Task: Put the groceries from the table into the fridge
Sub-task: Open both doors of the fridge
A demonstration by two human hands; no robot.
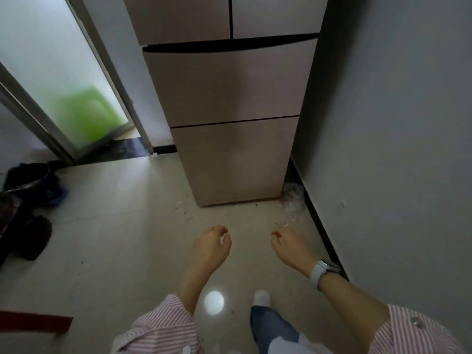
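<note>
A tall pinkish-brown fridge (229, 98) stands straight ahead, with two upper doors and two drawers below, all closed. My left hand (212, 245) and my right hand (291, 247) hang low in front of its base, over the floor. Both hold nothing, and their fingers are loosely curled and apart. A pale watch sits on my right wrist. No groceries and no table are in view.
A grey wall (396, 123) runs close along the fridge's right side. A crumpled clear plastic bag (292, 198) lies between them. Dark shoes and clothes (28, 205) are piled at the left. A frosted glass door (58, 80) stands at the upper left.
</note>
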